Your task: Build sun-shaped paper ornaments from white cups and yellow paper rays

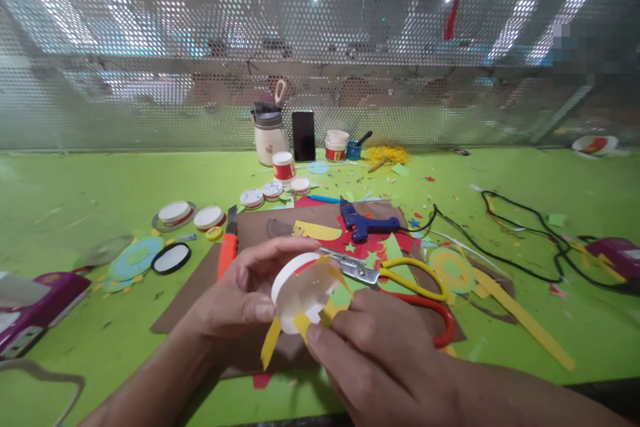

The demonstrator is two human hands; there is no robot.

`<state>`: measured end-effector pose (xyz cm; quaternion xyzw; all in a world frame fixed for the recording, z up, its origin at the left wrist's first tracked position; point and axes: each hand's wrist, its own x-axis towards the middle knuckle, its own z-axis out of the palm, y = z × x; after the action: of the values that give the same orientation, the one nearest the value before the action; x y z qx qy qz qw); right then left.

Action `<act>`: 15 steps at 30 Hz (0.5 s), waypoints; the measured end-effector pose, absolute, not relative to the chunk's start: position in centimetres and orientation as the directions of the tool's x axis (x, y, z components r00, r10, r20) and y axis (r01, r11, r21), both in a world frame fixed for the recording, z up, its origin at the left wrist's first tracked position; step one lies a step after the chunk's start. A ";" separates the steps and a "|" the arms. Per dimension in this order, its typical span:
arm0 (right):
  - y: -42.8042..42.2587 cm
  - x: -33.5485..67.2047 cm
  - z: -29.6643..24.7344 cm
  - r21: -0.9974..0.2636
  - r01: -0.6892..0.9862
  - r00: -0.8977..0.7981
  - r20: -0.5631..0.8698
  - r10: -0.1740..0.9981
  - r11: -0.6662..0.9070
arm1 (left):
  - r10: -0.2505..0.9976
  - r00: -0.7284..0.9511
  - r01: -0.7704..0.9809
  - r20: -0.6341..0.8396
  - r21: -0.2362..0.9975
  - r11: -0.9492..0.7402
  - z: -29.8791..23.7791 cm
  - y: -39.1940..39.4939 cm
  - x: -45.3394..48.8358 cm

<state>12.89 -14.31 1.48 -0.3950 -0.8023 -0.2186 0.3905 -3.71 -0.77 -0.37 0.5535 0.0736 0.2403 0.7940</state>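
My left hand (240, 297) grips a white paper cup (303, 290) lying on its side, thumb on its rim. Yellow paper strips (273, 340) hang from the cup. The fingers of my right hand (380, 347) press a yellow strip against the cup's lower edge. Both hands are over a brown cardboard sheet (200, 290) on the green table (100, 187). Just beyond the cup lie yellow-handled scissors (400, 273) and red-handled scissors (440, 320).
A blue glue gun (363, 221) with a black cord (520, 240) lies behind. An orange utility knife (227, 247), lids and paper discs (175, 213) sit left. A jar (270, 133), phone (303, 135) and cups (336, 145) stand by the mesh wall. Purple tools sit at both edges.
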 end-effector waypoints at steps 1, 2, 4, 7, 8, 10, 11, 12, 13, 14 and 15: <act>-14.3 12.8 1.5 0.043 0.812 -0.376 0.801 0.466 0.582 | 0.465 0.873 -0.300 0.148 0.915 0.272 -0.3 -0.8 -3.7; -14.3 12.8 1.3 0.039 0.812 -0.366 0.811 0.456 0.582 | 0.470 0.870 -0.300 0.146 0.914 0.272 -0.3 -0.8 -3.7; -14.3 12.5 0.9 0.013 0.810 -0.343 0.821 0.456 0.587 | 0.483 0.864 -0.302 0.143 0.914 0.271 -0.3 -0.8 -3.7; -14.3 12.4 0.5 0.006 0.812 -0.334 0.825 0.456 0.584 | 0.495 0.859 -0.290 0.130 0.921 0.260 -0.3 -0.9 -3.8; -14.4 12.3 0.4 0.012 0.811 -0.350 0.811 0.469 0.585 | 0.496 0.859 -0.287 0.129 0.923 0.256 -0.3 -0.8 -3.8; -14.4 12.3 0.4 0.007 0.811 -0.354 0.801 0.482 0.584 | 0.491 0.861 -0.284 0.131 0.926 0.250 -0.4 -0.8 -3.9; -14.4 12.3 0.3 0.000 0.810 -0.345 0.809 0.476 0.586 | 0.487 0.863 -0.283 0.133 0.927 0.248 -0.4 -0.8 -3.9; -14.4 12.3 0.3 -0.009 0.811 -0.324 0.825 0.462 0.584 | 0.483 0.865 -0.283 0.136 0.927 0.246 -0.5 -0.7 -3.9; -14.3 12.2 0.2 -0.018 0.817 -0.301 0.839 0.453 0.576 | 0.481 0.866 -0.283 0.138 0.927 0.244 -0.5 -0.7 -3.9; -14.3 12.2 0.1 -0.020 0.823 -0.287 0.847 0.447 0.567 | 0.483 0.864 -0.287 0.141 0.927 0.243 -0.6 -0.7 -3.9; -14.3 12.1 0.1 -0.021 0.832 -0.279 0.849 0.449 0.555 | 0.487 0.861 -0.294 0.147 0.925 0.241 -0.6 -0.7 -3.9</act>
<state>12.14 -14.33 0.05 -0.4168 -0.7684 -0.2211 0.4323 -3.89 -0.74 -0.57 0.5633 0.0856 0.2494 0.7830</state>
